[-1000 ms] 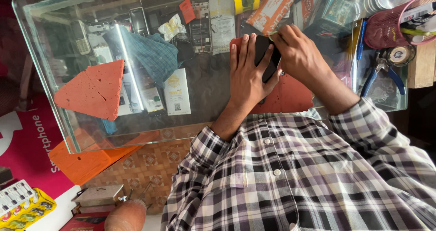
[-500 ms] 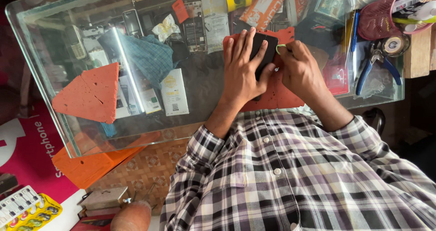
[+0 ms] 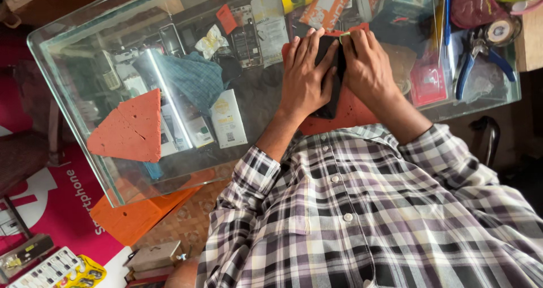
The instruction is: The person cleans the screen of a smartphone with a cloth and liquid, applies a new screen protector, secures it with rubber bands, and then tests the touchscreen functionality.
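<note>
Left hand (image 3: 302, 78) flat, fingers spread, pressing black phone (image 3: 328, 73) onto red mat (image 3: 350, 110) on glass tabletop (image 3: 73, 95). Right hand (image 3: 367, 67) grasping phone's edge. Risk: uneven pressure could crack phone; pliers (image 3: 469, 61) near.

I log the wearer's clothing from the head view: a long-sleeved plaid shirt (image 3: 362, 220) in white, grey and dark maroon-black checks. Pale round buttons run up the front placket — I count several in a line. Both sleeves are rolled back into thick cuffs below the elbow, the left cuff (image 3: 254, 172) and the right cuff (image 3: 435, 149) showing the same check. Forearms bare beyond them. Left hand (image 3: 302, 78) and right hand (image 3: 367, 67) carry no rings, watch or gloves — fingers bare.
</note>
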